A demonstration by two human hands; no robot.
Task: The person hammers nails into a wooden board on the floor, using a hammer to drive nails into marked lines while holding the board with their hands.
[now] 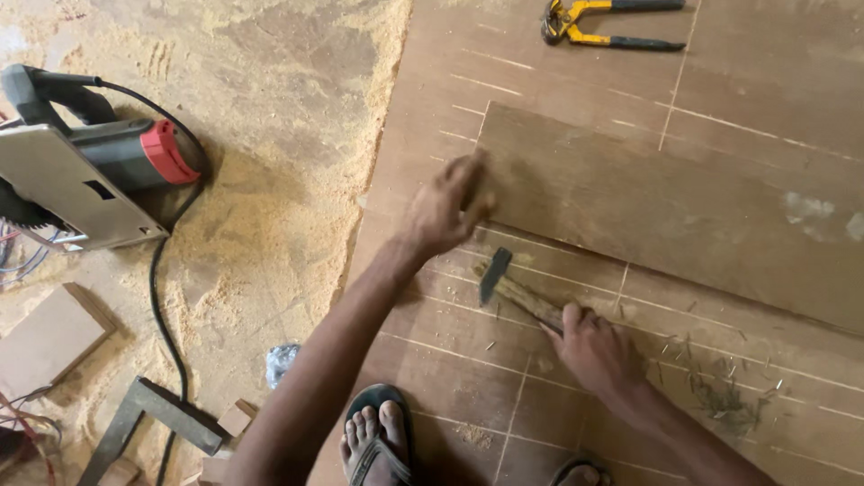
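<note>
While sawdust lies all round, here's the picture:
Right hand (596, 346): gripping the hammer (517, 288) handle, head low over the plywood sheet (576, 414).
Left hand (447, 209): fingers blurred, pressing the wooden board (666, 202) corner.
Pincers (598, 22): well apart, top.

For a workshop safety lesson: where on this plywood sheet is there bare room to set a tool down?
Free: the plank right of the left hand, and the sheet between foot and hammer. Crowded: by the pincers at top, and the nails beside the right hand.
</note>
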